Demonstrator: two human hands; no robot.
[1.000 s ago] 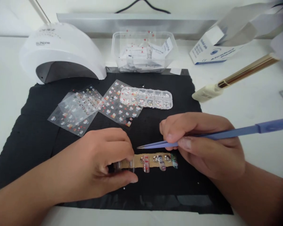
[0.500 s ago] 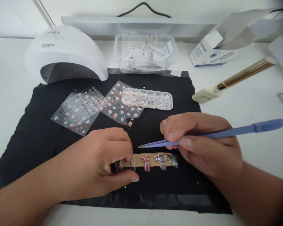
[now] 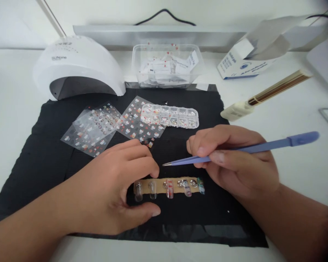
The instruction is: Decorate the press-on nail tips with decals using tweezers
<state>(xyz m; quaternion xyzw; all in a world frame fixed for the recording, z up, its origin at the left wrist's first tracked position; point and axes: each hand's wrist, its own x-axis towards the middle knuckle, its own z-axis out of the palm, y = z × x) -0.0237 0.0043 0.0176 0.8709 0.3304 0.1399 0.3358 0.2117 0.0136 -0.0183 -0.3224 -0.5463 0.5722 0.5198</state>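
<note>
A tan strip (image 3: 160, 185) lies on the black mat, bearing several false nails in a row. Two at its left are clear, such as the clear nail (image 3: 152, 190); farther right are a nail with red marks (image 3: 170, 188), a nail with a dark figure (image 3: 187, 188) and a green-blue nail (image 3: 200, 185). Around the strip's left end my left hand (image 3: 125, 185) is open, thumb and fingers apart with nothing between them. My right hand (image 3: 232, 160) grips blue tweezers (image 3: 248, 147); their metal tips hover above the mat, just beyond the strip.
On the black mat (image 3: 51, 145) lie sticker sheets (image 3: 95, 131) and a clear compartment case (image 3: 190, 112) of small decorations. Behind stand a white nail lamp (image 3: 79, 65), a plastic tub (image 3: 142, 76) of packets and an opened carton (image 3: 235, 65). A gold-handled bottle (image 3: 237, 110) lies at right.
My left thumb and fingers have spread apart, letting go of the strip's left end and uncovering the clear nails. The tweezers remain in my right hand, tips shifted slightly.
</note>
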